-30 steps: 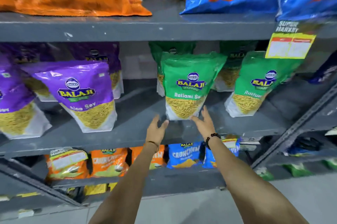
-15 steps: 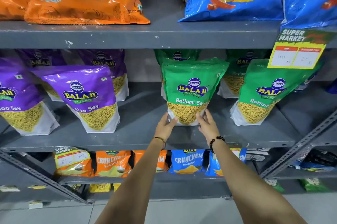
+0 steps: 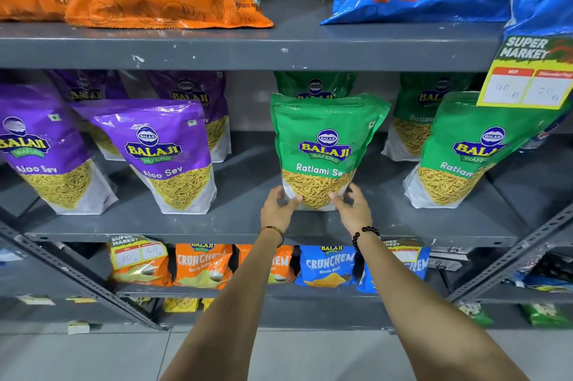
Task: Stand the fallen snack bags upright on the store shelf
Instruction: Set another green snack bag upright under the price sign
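Green Ratlami Sev bag now gripped at its base on the middle shelf

The middle shelf [image 3: 242, 222] is filled with upright purple bags [image 3: 169, 157] and green ones; the green Ratlami Sev bag [image 3: 324, 148] stands near its front edge. A second ago the hands were spread short of it; now the left hand [image 3: 277, 208] and right hand [image 3: 352, 208] are closed on its lower corners, thumbs on the front. The bag is judged nearly settled, with only squaring left.

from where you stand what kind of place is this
Almost certainly a small supermarket's snack aisle. Grey metal shelves hold rows of matching packaged snacks, and a yellow price tag printed "Super Market" hangs from the shelf edge. Both hands, left hand and right hand, steady a green bag.
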The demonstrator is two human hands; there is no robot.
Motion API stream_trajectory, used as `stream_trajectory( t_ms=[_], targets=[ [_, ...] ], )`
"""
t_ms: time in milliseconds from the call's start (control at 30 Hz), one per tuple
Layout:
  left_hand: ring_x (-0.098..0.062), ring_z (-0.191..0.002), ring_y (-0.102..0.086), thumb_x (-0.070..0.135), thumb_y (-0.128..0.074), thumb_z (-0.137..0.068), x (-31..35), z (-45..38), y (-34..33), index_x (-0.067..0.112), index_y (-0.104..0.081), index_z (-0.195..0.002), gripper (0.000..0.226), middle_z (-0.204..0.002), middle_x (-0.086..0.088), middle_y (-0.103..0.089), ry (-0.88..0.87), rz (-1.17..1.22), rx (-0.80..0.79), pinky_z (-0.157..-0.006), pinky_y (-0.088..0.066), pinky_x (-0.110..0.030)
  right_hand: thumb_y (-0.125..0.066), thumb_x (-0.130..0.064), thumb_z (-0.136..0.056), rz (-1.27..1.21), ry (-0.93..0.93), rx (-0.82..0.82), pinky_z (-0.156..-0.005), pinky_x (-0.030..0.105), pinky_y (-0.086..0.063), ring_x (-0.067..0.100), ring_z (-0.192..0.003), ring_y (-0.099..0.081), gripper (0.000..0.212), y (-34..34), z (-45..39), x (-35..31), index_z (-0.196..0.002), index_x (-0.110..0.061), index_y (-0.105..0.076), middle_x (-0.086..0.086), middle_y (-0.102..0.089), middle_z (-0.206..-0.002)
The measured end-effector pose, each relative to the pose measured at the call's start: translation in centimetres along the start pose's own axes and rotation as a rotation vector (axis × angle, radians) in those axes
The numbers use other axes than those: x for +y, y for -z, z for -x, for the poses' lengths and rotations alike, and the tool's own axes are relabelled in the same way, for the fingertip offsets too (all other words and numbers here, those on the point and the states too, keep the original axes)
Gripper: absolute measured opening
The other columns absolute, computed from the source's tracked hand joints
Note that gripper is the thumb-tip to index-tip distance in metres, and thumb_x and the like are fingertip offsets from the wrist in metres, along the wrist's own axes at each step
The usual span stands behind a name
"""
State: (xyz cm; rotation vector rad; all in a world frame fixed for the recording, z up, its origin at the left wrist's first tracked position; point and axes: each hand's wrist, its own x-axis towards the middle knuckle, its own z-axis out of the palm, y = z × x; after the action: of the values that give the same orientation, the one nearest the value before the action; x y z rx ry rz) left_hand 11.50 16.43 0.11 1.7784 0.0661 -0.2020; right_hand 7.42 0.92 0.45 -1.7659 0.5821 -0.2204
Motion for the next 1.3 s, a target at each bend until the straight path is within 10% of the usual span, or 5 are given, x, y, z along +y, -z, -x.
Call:
stream_trajectory(
  t_ms=[867,1300],
  targets=[
    [-0.028,-0.117,-0.054,0.026,-0.068,-0.080,-0.1,0.4,0.1,0.014,-0.054,-0.120,0.044,-0.128,-0.009,-0.060,-0.013,-0.115,0.017,-0.100,-0.042,-0.044,-0.074,-0.020,-0.074,-0.021,0.035,-0.068,-0.094,0.048,-0.051,0.025,-0.106,-0.062,0.040,0.6,-0.2,0.9,-0.110,-0.014,-0.057,0.008,-0.067,-0.118],
    [-0.027,-0.118,-0.054,0.027,-0.069,-0.078,-0.2,0.3,0.5,0.013,-0.054,-0.118,0.045,-0.129,-0.009,-0.060,-0.009,-0.134,0.000,-0.099,-0.043,-0.042,-0.076,-0.016,-0.072,-0.041,0.040,-0.059,-0.080,0.026,-0.053,0.011,-0.088,-0.064,0.031,0.9,0.0,0.8,-0.099,-0.019,-0.060,0.000,-0.068,-0.099]
  ],
)
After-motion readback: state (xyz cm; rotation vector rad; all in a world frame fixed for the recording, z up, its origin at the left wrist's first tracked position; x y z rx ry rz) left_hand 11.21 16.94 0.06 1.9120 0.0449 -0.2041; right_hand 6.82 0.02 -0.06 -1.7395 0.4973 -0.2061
